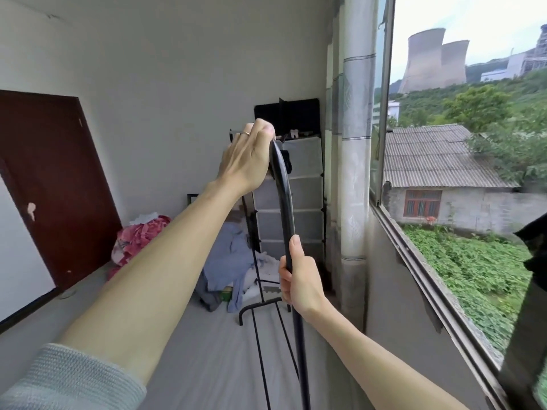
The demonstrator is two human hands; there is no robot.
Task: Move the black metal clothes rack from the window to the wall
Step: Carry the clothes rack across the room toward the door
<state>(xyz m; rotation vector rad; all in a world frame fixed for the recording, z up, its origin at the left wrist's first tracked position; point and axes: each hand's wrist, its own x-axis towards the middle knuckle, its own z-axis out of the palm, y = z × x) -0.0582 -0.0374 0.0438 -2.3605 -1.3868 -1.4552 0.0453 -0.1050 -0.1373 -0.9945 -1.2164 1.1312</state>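
The black metal clothes rack stands just in front of me, beside the window on my right. Its curved top corner rises at the centre of the view, and its upright runs down to the grey floor. My left hand is closed over the top bend of the rack. Lower down, my right hand grips the upright. The rack's far foot and thin lower rods show on the floor behind my arms. No clothes hang on it.
A fabric drawer tower in a black frame stands in the far corner by a curtain. Piles of blue and pink clothes lie on the floor. A dark red door is at left, with white wall beyond.
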